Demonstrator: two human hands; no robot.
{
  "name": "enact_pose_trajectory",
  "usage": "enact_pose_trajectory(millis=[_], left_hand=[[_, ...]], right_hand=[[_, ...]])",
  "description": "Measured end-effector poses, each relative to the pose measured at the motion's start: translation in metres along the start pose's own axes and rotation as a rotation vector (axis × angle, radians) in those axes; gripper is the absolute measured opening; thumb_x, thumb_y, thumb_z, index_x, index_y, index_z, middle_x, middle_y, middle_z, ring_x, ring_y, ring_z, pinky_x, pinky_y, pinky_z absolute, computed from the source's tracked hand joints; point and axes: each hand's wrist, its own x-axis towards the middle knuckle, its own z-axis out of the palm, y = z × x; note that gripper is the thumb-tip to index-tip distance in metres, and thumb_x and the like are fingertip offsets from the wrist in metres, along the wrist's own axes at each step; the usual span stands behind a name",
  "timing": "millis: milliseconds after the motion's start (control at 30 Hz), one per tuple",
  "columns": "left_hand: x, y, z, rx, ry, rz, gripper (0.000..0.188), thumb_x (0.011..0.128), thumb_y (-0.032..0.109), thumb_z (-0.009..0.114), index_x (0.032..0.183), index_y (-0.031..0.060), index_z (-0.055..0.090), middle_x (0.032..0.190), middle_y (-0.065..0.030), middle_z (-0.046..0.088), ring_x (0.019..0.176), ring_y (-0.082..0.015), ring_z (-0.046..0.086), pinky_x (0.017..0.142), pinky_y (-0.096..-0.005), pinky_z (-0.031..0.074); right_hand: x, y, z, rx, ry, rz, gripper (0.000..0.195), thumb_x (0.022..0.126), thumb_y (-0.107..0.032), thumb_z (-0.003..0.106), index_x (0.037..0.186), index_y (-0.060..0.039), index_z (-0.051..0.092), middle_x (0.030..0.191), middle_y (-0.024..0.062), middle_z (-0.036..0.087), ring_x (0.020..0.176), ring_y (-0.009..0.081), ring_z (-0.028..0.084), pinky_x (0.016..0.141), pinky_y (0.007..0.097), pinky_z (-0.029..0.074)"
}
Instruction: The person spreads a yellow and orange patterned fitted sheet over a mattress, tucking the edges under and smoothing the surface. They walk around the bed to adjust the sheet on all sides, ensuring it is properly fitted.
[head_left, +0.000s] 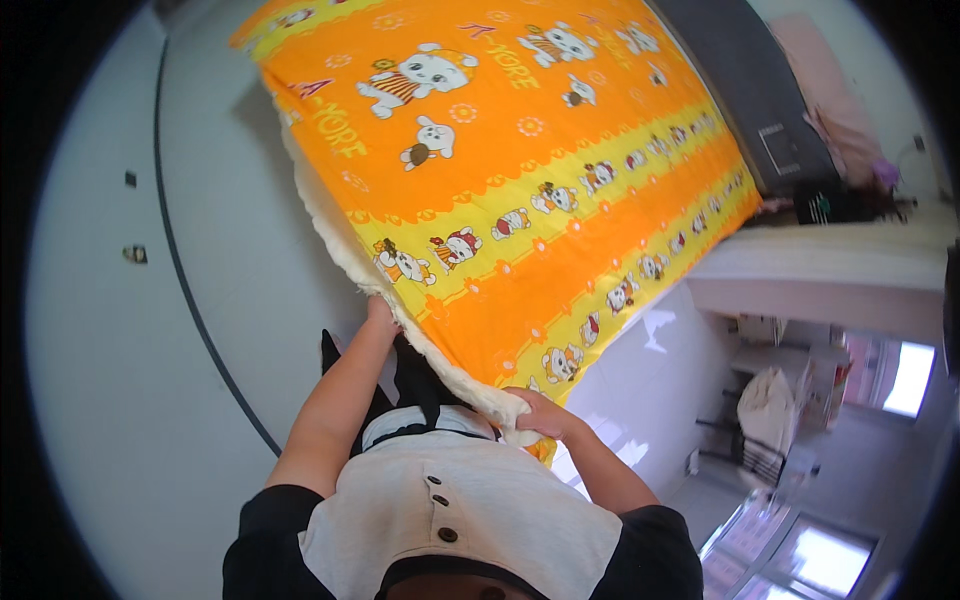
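A large orange and yellow fabric cover (495, 176) with cartoon animal prints spreads out in front of me. White fluffy batting (457, 375) shows along its near and left edges. My left hand (384, 313) grips the batting edge nearest my body, its fingers partly hidden behind the layer. At the near right corner, my right hand (546, 416) is closed over the batting and cover, with the thumb side on top. A small flap of the cover (541, 451) hangs below that hand. The surface beneath the cover is hidden.
A dark grey padded panel (757, 97) borders the far right side, with pink cloth (821, 90) behind it. Black items (825, 206) lie on a pale ledge (825, 255). A chair (761, 457) draped with beige cloth (765, 409) stands right. A wall (90, 337) runs along the left.
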Motion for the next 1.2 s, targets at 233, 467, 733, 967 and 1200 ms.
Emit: enact_pose_trajectory(millis=[233,467,733,967,1200], left_hand=[[-0.061,0.053,-0.033,0.623,-0.135,-0.087,0.022,0.089,0.003,0.037,0.105,0.0094,0.05,0.074,-0.0009,0.053,0.049,-0.0062,0.04,0.041,-0.0195,0.031],[-0.019,0.067,-0.046,0.642,-0.18,-0.211,0.024,0.087,0.001,0.035,0.106,0.0107,0.046,0.077,-0.003,0.054,0.054,-0.0097,0.045,0.044,-0.02,0.036],[0.014,0.069,-0.026,0.923,-0.154,-0.277,0.016,0.089,0.01,0.042,0.096,0.0045,0.055,0.068,-0.0086,0.059,0.047,-0.0124,0.052,0.035,-0.0203,0.037],[0.019,0.071,-0.018,0.997,-0.186,-0.219,0.011,0.089,0.019,0.05,0.093,0.011,0.056,0.06,-0.0016,0.049,0.048,-0.014,0.046,0.039,-0.0257,0.035],[0.051,0.064,-0.013,0.707,0.0,-0.233,0.021,0.091,0.017,0.044,0.105,0.0084,0.057,0.095,-0.0076,0.064,0.083,-0.0207,0.064,0.069,-0.0353,0.055]], right_hand=[[-0.039,0.046,0.086,-0.352,0.763,0.082,0.053,0.058,-0.012,0.064,0.11,-0.006,0.054,0.093,0.014,0.061,0.085,0.0248,0.06,0.078,0.0313,0.048],[-0.032,0.068,0.155,-0.411,1.192,0.011,0.034,0.065,-0.006,0.062,0.099,-0.0074,0.06,0.094,0.0176,0.062,0.088,0.0342,0.059,0.078,0.0391,0.047],[-0.029,0.087,0.134,-0.532,1.256,-0.085,0.032,0.06,-0.002,0.056,0.092,-0.0037,0.062,0.084,0.016,0.063,0.079,0.0312,0.062,0.073,0.035,0.049],[-0.023,0.096,0.103,-0.339,1.203,-0.141,0.035,0.064,-0.001,0.051,0.097,-0.0023,0.064,0.088,0.0131,0.066,0.081,0.0221,0.063,0.076,0.0321,0.048],[-0.05,0.051,0.091,-0.005,1.258,-0.275,0.03,0.065,0.0,0.041,0.088,-0.0003,0.059,0.069,0.0006,0.055,0.052,0.0052,0.046,0.046,0.0197,0.038]])
